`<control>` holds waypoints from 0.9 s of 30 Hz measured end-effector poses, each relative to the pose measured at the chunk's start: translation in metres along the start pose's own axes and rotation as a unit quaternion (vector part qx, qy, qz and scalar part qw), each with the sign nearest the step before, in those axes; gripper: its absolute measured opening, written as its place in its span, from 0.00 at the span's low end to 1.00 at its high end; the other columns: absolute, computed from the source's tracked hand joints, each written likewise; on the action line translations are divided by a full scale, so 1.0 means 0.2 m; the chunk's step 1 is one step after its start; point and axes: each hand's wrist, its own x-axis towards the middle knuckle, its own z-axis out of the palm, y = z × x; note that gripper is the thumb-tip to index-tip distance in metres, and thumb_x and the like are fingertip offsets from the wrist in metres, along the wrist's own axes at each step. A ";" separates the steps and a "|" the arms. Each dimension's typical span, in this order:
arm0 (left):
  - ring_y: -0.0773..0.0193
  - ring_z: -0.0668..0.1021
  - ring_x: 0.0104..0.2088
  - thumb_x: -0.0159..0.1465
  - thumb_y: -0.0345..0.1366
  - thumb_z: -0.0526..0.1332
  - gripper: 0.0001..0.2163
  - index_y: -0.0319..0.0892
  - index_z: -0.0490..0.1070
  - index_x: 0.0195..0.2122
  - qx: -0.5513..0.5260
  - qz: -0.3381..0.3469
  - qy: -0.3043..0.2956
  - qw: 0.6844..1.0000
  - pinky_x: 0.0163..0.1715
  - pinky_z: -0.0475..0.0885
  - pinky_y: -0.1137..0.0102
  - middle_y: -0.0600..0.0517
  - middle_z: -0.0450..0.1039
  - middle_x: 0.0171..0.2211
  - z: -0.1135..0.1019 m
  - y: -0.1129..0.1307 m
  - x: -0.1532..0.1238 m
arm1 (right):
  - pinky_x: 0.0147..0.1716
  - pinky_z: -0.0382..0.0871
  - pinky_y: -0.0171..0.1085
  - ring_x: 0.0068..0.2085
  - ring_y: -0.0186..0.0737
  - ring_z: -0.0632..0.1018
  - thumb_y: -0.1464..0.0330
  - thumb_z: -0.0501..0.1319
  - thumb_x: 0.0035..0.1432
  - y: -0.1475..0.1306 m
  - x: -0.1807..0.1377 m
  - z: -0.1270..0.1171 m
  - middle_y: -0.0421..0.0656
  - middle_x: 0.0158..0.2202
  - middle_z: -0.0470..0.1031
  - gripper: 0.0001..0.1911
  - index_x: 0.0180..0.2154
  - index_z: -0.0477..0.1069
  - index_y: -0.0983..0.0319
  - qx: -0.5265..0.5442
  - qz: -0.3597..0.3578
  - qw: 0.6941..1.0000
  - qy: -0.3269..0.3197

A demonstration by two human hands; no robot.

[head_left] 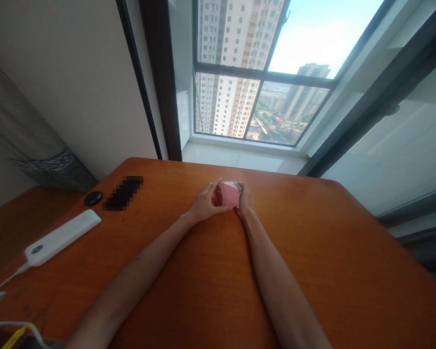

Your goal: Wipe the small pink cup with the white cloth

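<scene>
Near the far side of the wooden table [210,271], a small pink box-like thing [229,194] is held between my two hands. It has a darker red face on its left and some white or grey at its right end; its exact kind I cannot make out. My left hand [206,201] wraps its left side, thumb along the front and fingers over the top. At the right end, my right hand [244,199] is closed round it, with most fingers hidden behind.
On the left lie a white power strip [63,237] with its cord, a round black disc [93,198] and a dark pixelated patch [123,193]. White and yellow cables [20,332] fill the lower left corner. Beyond the table is a window [254,77]; a grey curtain [39,131] hangs left.
</scene>
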 end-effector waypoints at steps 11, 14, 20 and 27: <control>0.39 0.59 0.80 0.59 0.57 0.79 0.58 0.54 0.47 0.82 0.015 0.059 0.002 0.998 0.79 0.60 0.43 0.40 0.51 0.81 0.01 -0.05 -0.02 | 0.27 0.67 0.37 0.24 0.36 0.71 0.51 0.63 0.55 0.01 0.01 -0.01 0.34 0.22 0.76 0.16 0.26 0.71 0.55 0.019 0.006 1.000 -0.006; 0.39 0.59 0.80 0.58 0.58 0.80 0.56 0.53 0.52 0.81 0.064 0.109 -0.022 0.992 0.81 0.56 0.43 0.40 0.53 0.80 -0.02 0.00 -0.02 | 0.28 0.68 0.37 0.25 0.36 0.71 0.53 0.63 0.54 0.01 0.01 0.00 0.34 0.22 0.77 0.14 0.26 0.71 0.56 0.027 0.011 0.999 -0.013; 0.40 0.66 0.76 0.59 0.54 0.80 0.51 0.51 0.57 0.78 0.074 0.106 -0.011 0.992 0.79 0.63 0.46 0.41 0.62 0.75 -0.03 0.03 0.00 | 0.28 0.67 0.38 0.25 0.37 0.71 0.50 0.63 0.56 0.01 0.01 0.00 0.35 0.22 0.76 0.17 0.26 0.71 0.55 0.014 0.009 1.000 -0.007; 0.41 0.72 0.70 0.57 0.51 0.82 0.48 0.50 0.63 0.76 0.009 0.044 0.043 0.998 0.74 0.68 0.48 0.42 0.69 0.70 0.04 0.04 0.01 | 0.27 0.66 0.39 0.25 0.39 0.72 0.45 0.63 0.58 0.02 0.02 -0.01 0.35 0.21 0.74 0.21 0.26 0.68 0.54 -0.014 0.002 1.000 0.000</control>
